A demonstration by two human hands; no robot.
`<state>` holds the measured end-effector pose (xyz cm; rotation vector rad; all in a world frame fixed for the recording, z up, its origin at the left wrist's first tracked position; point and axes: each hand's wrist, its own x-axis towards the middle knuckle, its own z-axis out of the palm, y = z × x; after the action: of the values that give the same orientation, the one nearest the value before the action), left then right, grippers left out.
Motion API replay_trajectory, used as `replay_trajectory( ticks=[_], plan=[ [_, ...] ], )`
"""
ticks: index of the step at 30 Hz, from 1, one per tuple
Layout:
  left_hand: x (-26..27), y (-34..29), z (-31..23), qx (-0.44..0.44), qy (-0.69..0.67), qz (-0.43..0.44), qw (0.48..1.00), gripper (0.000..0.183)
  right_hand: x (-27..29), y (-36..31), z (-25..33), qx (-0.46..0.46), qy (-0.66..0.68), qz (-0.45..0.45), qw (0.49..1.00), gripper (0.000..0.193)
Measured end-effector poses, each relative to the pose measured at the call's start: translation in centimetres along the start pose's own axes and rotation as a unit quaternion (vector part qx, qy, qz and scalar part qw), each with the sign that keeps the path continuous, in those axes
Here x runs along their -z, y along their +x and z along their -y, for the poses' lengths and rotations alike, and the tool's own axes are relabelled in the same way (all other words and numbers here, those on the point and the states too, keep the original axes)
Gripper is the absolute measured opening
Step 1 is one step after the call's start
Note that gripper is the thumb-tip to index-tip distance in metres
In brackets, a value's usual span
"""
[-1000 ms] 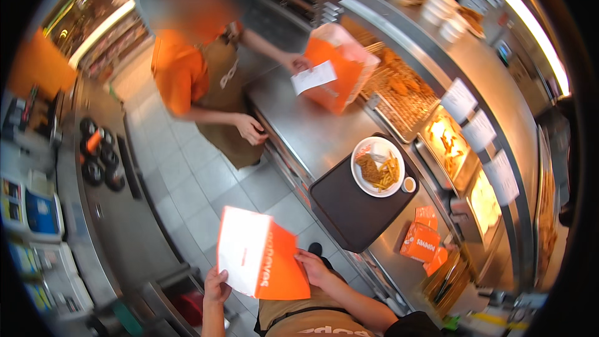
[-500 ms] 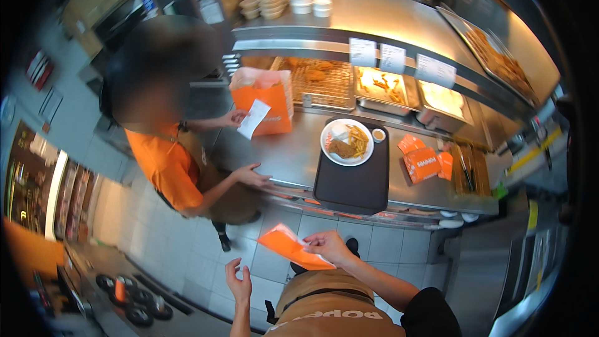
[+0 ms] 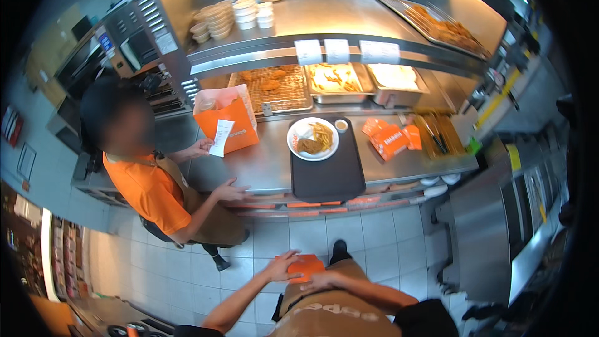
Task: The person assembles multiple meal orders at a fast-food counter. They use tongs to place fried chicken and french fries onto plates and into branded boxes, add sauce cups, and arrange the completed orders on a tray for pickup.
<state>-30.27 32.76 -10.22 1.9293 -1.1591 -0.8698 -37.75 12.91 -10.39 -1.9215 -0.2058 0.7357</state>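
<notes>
In front of my apron I hold a flat orange paper packet (image 3: 306, 266) with both hands. Fingers of my left hand (image 3: 282, 267) close over its left edge. My right hand (image 3: 323, 282) grips its lower right side, close against the apron. Beyond, a dark tray (image 3: 327, 178) rests on the steel counter, carrying a white plate (image 3: 313, 153) of fries and fried food, with a small sauce cup (image 3: 341, 126) beside it. Right of the tray lie several orange cartons (image 3: 390, 140). To the left stands a large orange bag (image 3: 229, 123).
A co-worker (image 3: 150, 187) in orange stands at the left, holding a white slip (image 3: 221, 137) by the bag. Behind the counter sit a rack of fried food (image 3: 274, 90), a fries pan (image 3: 337, 84) and a white-filled pan (image 3: 396, 81). Tongs (image 3: 437, 136) lie in a yellowish tray at the right.
My left hand, earlier apart and bare, has come onto the orange packet. Both hands now hold it lower, against my apron. The view has shifted; the co-worker still holds the slip.
</notes>
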Motion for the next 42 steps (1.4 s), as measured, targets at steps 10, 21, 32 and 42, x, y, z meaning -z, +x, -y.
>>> replay_trajectory(
  ticks=[10, 21, 32, 42],
  plan=[
    [-22.1, 3.3, 23.6, 0.308, -0.127, -0.011, 0.943, 0.065, -1.0, 4.2, -21.6, -0.161, -0.035, -0.043, 0.985, 0.017],
    [-29.7, 3.7, 25.0, 0.504, 0.043, -0.369, 0.780, 0.050, -9.2, 43.3, -60.2, -0.133, -0.483, 0.033, 0.865, 0.068],
    [-33.2, 3.1, 26.9, 0.468, 0.124, -0.535, 0.693, 0.046, -14.1, 53.3, -75.6, -0.035, -0.373, -0.227, 0.899, 0.086],
    [-28.9, 0.5, 27.1, 0.379, 0.001, -0.638, 0.670, 0.055, -12.7, 31.4, -52.3, 0.136, -0.212, 0.009, 0.968, 0.025]
  ],
)
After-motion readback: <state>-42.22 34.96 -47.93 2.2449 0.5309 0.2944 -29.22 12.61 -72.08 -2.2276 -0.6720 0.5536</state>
